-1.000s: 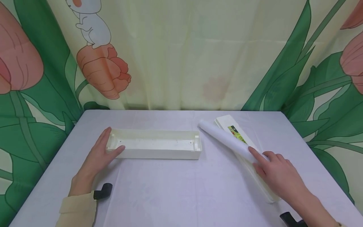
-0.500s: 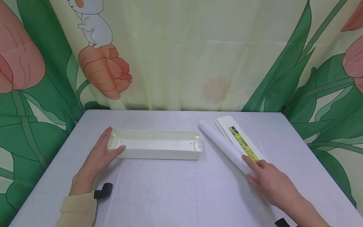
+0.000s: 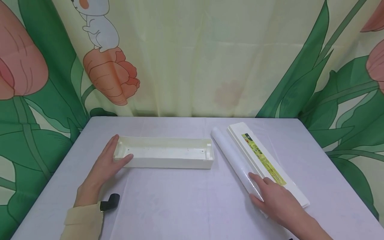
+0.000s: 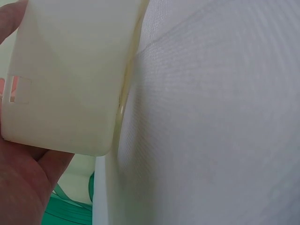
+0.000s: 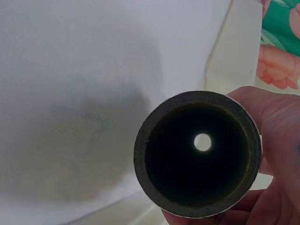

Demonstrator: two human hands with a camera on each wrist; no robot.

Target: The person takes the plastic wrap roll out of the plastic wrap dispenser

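My left hand (image 3: 100,170) grips the left end of a long white open-topped plastic box (image 3: 171,162), thumb at the front and fingers at the far side. The left wrist view shows the box's end wall (image 4: 70,75) close up. My right hand (image 3: 274,198) holds the near end of a roll of cling film (image 3: 232,156), wrapped on a hollow core. Its dark core tube (image 5: 142,154) faces the camera in the right wrist view, fingers around it. Right of the roll lies a long white lid (image 3: 288,180) with a yellow-green label; the hand partly covers it.
A white cloth (image 3: 174,203) covers the table. Behind its far edge hangs a curtain (image 3: 186,66) printed with tulips, leaves and a white animal. A black wrist camera (image 3: 110,202) sits at the left cuff.
My right hand has moved left and nearer, swinging the roll's near end off the lid, whose label now shows fully. My left hand and the box have stayed in place.
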